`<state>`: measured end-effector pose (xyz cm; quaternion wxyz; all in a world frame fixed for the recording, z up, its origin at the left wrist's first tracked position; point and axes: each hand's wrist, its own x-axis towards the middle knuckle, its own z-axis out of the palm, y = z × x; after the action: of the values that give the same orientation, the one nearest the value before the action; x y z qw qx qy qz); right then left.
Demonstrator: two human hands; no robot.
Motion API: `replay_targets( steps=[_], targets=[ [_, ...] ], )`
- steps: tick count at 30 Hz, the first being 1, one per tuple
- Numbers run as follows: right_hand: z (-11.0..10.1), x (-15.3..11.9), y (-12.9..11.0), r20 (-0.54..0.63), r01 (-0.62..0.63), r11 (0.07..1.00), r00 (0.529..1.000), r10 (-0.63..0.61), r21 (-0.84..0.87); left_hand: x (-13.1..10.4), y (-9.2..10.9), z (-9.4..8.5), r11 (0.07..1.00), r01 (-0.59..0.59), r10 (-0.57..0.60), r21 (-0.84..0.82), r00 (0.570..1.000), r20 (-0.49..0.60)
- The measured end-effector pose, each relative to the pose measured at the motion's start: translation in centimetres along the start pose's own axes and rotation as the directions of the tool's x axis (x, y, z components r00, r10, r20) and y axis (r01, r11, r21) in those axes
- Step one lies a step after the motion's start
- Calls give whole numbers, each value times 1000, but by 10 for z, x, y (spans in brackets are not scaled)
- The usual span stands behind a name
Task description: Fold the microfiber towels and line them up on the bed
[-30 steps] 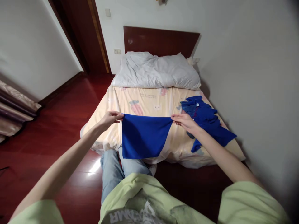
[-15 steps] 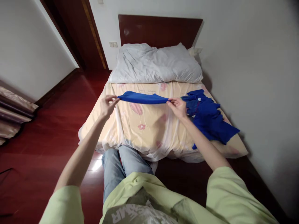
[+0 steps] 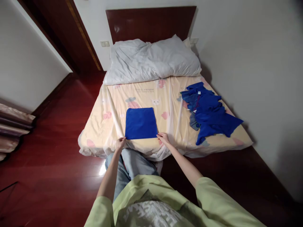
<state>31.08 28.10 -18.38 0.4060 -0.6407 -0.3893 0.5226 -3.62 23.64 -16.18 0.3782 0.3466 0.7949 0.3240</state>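
Note:
A blue cloth (image 3: 141, 123), roughly square, lies flat on the bed near its front edge. My left hand (image 3: 120, 144) pinches the cloth's near left corner. At the near right corner, my right hand (image 3: 163, 137) has its fingers closed on the fabric. The edge between both hands is stretched straight. To the right, apart from my hands, a crumpled pile of blue clothes (image 3: 210, 116) rests on the sheet; a small white tag shows on it.
The bed has a yellow patterned sheet (image 3: 99, 126) and a grey-white quilt or pillows (image 3: 151, 61) against the dark headboard (image 3: 151, 23). A wall (image 3: 260, 78) borders the right side. Striped curtains (image 3: 15, 126) hang at left over the red floor (image 3: 61, 151).
The cloth was held stretched in the air above the bed. Both hands have come down and nearer to me, and it now lies spread on the sheet. The pile has stayed put.

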Motion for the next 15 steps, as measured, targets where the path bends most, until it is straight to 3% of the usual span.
replay_targets(
  steps=[9, 15],
  targets=[
    [-26, -3, 3, 77, -124, 992, 989, 126, -22, 0, -26, -16, 997, -56, 54, 47, 998, 39],
    [-31, -3, 8, 100, -92, 995, 991, 94, -32, -2, -33, -20, 993, -105, 101, 55, 992, 72]
  ],
)
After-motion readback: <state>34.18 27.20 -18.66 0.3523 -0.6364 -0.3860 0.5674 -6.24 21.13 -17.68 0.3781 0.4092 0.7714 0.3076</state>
